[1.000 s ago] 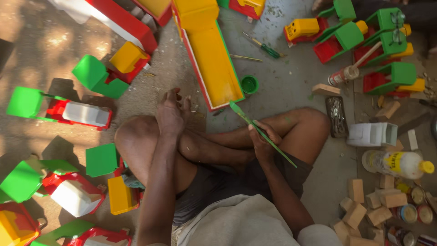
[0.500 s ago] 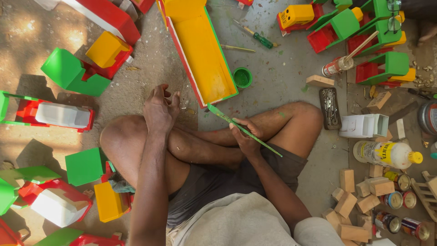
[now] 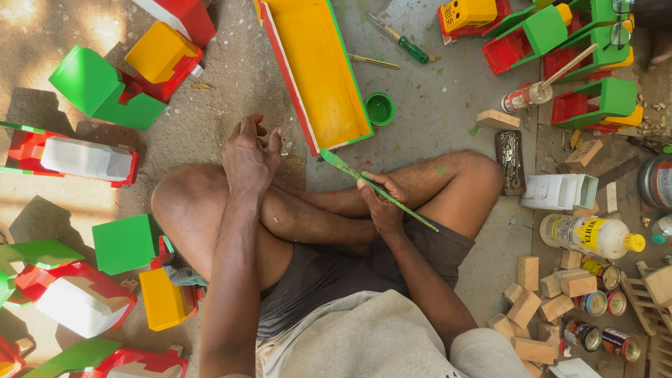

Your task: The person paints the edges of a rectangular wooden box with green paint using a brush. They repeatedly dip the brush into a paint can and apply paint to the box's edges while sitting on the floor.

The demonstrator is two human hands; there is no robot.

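Pinched between thumb and fingers, the green-tipped paintbrush [image 3: 378, 190] sits in the right hand [image 3: 381, 203], its grip closed on the middle of the handle. The bristle end points up toward the near corner of the long yellow tray [image 3: 315, 66], almost touching its green-edged rim. That tray already looks coated: yellow inside, green along the right edge, red along the left, so the painting seems well advanced, with only edge touch-ups likely left, though how wet or finished the rim is cannot be told. A small green paint pot [image 3: 381, 108] stands just right of the tray.

Left hand [image 3: 250, 155] holds nothing; its grip is loose, fingers curled over the raised knee, just left of the tray's near end. Right forearm lies across the crossed shins, wrist bent toward the tray.
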